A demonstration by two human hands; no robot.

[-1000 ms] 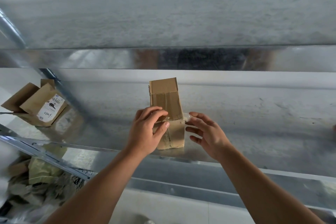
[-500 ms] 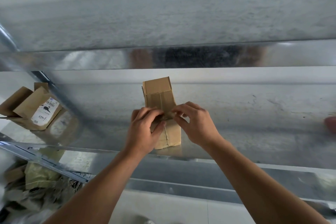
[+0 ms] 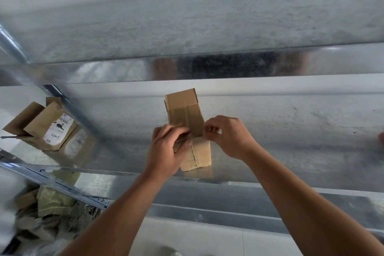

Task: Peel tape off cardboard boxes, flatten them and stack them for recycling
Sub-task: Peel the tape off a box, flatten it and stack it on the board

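The box sits near the front edge of the shelf, about midway along it. Its long axis runs away from the person, from the front edge toward the back. Both hands meet at its middle, one on each side, so neither is nearer than the other. The left hand comes in from the box's left with curled fingers and pinches a thin clear strip of tape that crosses the box. The right hand is closed to a narrow pinch on the box's right edge (whether it also holds a tape end cannot be told). The tape lies across the long axis, so the peel likely calls for a sideways pull while the right hand steadies the box. Flat boxes lie toward the shelf's left end.
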